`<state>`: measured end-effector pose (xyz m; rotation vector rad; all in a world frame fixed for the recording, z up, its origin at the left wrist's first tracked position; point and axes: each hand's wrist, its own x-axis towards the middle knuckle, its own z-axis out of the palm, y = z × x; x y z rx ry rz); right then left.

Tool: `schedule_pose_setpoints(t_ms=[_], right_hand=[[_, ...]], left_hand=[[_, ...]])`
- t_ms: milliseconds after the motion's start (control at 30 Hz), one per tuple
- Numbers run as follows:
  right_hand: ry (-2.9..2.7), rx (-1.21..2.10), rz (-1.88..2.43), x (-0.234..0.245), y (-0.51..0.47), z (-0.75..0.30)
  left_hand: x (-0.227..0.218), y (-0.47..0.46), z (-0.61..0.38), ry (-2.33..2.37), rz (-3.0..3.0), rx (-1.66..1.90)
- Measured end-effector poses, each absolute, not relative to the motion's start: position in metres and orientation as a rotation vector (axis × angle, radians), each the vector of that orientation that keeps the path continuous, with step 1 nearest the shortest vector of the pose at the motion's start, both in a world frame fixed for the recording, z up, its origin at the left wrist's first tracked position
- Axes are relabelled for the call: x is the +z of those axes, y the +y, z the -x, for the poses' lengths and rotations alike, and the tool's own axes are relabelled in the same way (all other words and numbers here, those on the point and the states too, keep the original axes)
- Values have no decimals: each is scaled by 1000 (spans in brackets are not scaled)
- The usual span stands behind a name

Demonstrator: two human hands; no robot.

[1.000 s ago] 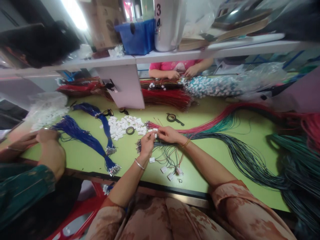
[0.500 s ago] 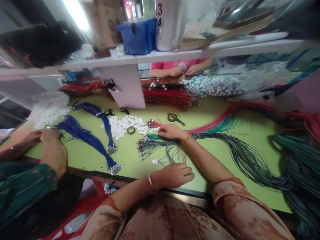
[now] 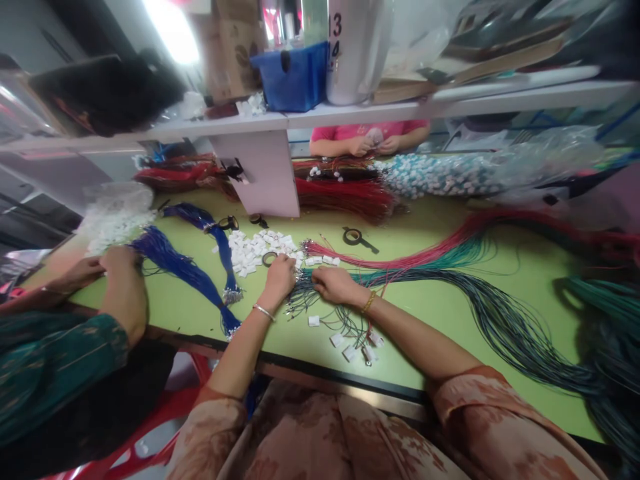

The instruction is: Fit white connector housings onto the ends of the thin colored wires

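Note:
My left hand [image 3: 281,277] is closed beside a pile of small white connector housings [image 3: 257,248], at the tips of the dark wires. What its fingers pinch is hidden. Just to its right, my right hand [image 3: 336,285] curls over the bundle of green and dark grey wires [image 3: 445,277]; I cannot make out what its fingertips hold. Above them runs a bundle of red wires [image 3: 425,252] with metal-tipped ends. Several white connectors [image 3: 350,352] on thin wires lie in front of my hands, near the table edge. A single white connector [image 3: 313,321] rests closer in.
A roll of black tape [image 3: 353,235] lies behind the red wires. Blue wire bundles [image 3: 185,273] stretch along the left, beside a co-worker's hands [image 3: 117,267]. A shelf [image 3: 350,112] with a blue bin [image 3: 293,77] crosses above; another person's hands [image 3: 375,143] show beneath it.
My left hand has moved away from the table's front edge, up and left to the wire tips. Connectors on wires now show near where it was. My right hand has shifted slightly toward me.

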<state>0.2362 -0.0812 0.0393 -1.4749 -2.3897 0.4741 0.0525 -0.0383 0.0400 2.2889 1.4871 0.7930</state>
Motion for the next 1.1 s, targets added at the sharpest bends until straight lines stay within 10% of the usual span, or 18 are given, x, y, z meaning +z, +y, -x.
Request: schedule_pose_setpoints(t_ms=[267,600,1100], right_hand=[[-2333,517,1421,37,-80,-242],[-1877,1082,1040,48,-64,-235],[-1652,968,1082,77,-66,-210]], left_hand=[[29,-26,-38,1725,-2243,584],[51,-26,-25,1180,-1196,1418],[56,-54,-52,767,-747,1243]])
